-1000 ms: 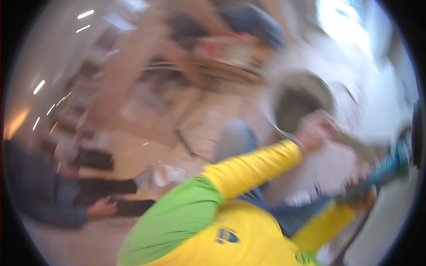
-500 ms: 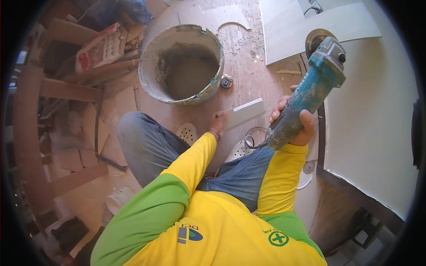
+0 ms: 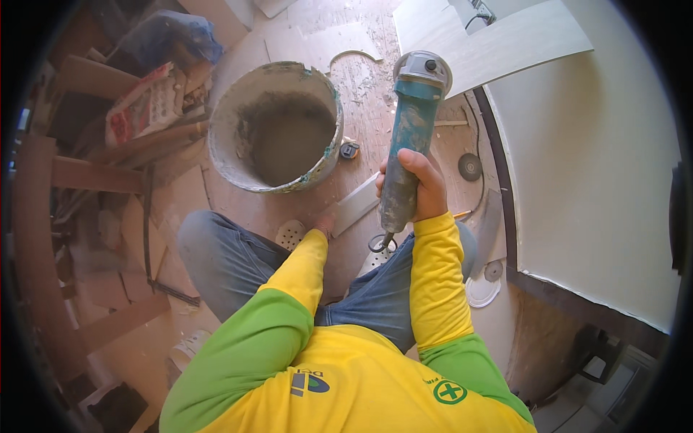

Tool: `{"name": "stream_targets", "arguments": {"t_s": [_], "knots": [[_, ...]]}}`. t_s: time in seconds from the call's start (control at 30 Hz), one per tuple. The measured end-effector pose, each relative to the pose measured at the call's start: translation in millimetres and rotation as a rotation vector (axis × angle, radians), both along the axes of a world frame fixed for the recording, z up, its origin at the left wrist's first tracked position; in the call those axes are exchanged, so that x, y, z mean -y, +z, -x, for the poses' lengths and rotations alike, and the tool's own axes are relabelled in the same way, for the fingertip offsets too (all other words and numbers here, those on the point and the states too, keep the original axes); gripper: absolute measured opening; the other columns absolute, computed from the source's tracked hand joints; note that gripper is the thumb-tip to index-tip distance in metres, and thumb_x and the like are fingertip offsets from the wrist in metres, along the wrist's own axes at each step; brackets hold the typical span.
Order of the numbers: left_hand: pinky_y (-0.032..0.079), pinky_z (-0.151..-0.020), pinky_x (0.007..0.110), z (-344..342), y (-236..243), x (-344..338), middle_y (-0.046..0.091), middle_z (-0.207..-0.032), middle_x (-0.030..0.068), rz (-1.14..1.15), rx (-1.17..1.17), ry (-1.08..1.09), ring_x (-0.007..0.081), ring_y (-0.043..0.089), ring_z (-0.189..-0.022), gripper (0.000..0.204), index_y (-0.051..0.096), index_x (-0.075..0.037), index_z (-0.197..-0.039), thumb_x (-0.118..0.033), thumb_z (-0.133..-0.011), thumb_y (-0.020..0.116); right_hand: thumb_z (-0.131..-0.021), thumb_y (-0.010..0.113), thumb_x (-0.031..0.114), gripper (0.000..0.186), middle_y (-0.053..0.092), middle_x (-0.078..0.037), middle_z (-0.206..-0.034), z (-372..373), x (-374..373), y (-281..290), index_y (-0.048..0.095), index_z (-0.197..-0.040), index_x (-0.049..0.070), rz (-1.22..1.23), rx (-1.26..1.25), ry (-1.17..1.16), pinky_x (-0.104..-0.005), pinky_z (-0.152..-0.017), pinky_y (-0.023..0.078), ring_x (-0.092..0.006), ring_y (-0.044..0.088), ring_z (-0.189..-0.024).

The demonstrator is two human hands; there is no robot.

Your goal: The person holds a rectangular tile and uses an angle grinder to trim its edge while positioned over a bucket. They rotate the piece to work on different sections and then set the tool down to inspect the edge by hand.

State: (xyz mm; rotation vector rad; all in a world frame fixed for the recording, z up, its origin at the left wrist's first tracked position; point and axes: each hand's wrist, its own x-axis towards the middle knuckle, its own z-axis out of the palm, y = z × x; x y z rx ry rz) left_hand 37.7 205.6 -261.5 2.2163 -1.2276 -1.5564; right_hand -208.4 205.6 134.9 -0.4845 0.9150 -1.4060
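My right hand (image 3: 420,184) is wrapped around the body of a dusty teal and black angle grinder (image 3: 415,126). The grinder stands almost upright in view, its head at the far end and its cord leaving the near end. Low between my knees, my left hand (image 3: 326,221) grips the near left end of a narrow grey tile piece (image 3: 355,207). The grinder hides the tile's right end. The left fingers are small and partly hidden by dust and the sleeve.
A big mortar-crusted bucket (image 3: 333,148) stands ahead on the left, beside a tape measure (image 3: 349,150). Loose grinding discs (image 3: 470,167) lie to the right near a pencil (image 3: 463,214). Large cut tiles (image 3: 520,50) lie at the far right; wooden framing (image 3: 97,175) fills the left.
The grinder has swung left and turned more upright, moving in over the tile. My left hand and the tile have shifted slightly left and nearer. My head view has shifted too.
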Motion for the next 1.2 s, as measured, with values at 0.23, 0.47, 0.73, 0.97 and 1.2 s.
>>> {"name": "stream_targets", "arguments": {"t_s": [0.23, 0.47, 0.73, 0.97, 1.2], "knots": [[0.044, -0.105, 0.033, 79, 264, -4, 0.063, -0.133, 0.0153, 0.483, -0.797, 0.046, 0.0241, 0.06, -0.122, 0.055, 0.056, -0.001, -0.138, -0.033, -0.095, 0.069, -0.086, 0.074, 0.041, 0.043, 0.066, -0.012, -0.081, 11, 16, -17, 0.058, -0.101, 0.004, -0.122, 0.052, -0.052, -0.0362, -0.059, 0.06, -0.0223, 0.068, -0.062], [0.048, -0.1, 0.034, 54, 359, -31, 0.056, -0.136, 0.0093, 0.839, -0.566, -0.348, 0.0195, 0.058, -0.122, 0.065, 0.05, -0.008, -0.144, -0.024, -0.089, 0.079, -0.087, 0.073, 0.037, 0.044, 0.064, -0.011, -0.08, -21, 11, -2, 0.058, -0.107, 0.002, -0.101, 0.044, -0.032, -0.0334, -0.061, 0.059, -0.0209, 0.066, -0.063], [0.051, -0.094, 0.036, 55, 384, -65, 0.06, -0.124, 0.0136, 1.021, -0.393, -0.301, 0.0245, 0.062, -0.113, 0.054, 0.061, -0.003, -0.132, -0.028, -0.086, 0.074, -0.086, 0.073, 0.04, 0.043, 0.062, -0.011, -0.078, -30, -7, -1, 0.057, -0.104, 0.004, -0.027, 0.085, 0.059, -0.0354, -0.061, 0.059, -0.0244, 0.065, -0.062], [0.049, -0.099, 0.04, 27, 410, -78, 0.063, -0.121, 0.0227, 1.224, -0.119, -0.411, 0.0354, 0.063, -0.111, 0.057, 0.058, 0.002, -0.133, -0.025, -0.085, 0.07, -0.085, 0.073, 0.036, 0.043, 0.061, -0.012, -0.077, -58, -16, 13, 0.055, -0.108, 0.004, 0.009, 0.09, 0.057, -0.0382, -0.06, 0.059, -0.0262, 0.064, -0.062], [0.053, -0.092, 0.035, -38, 443, -55, 0.066, -0.123, 0.0167, 1.009, -0.435, -0.518, 0.0241, 0.067, -0.105, 0.059, 0.054, 0.0, -0.138, -0.028, -0.09, 0.074, -0.08, 0.08, 0.029, 0.044, 0.064, -0.007, -0.084, -37, -24, 39, 0.062, -0.108, 0.0, 0.146, -0.417, -0.222, -0.0329, -0.066, 0.054, -0.0188, 0.063, -0.071]]}}
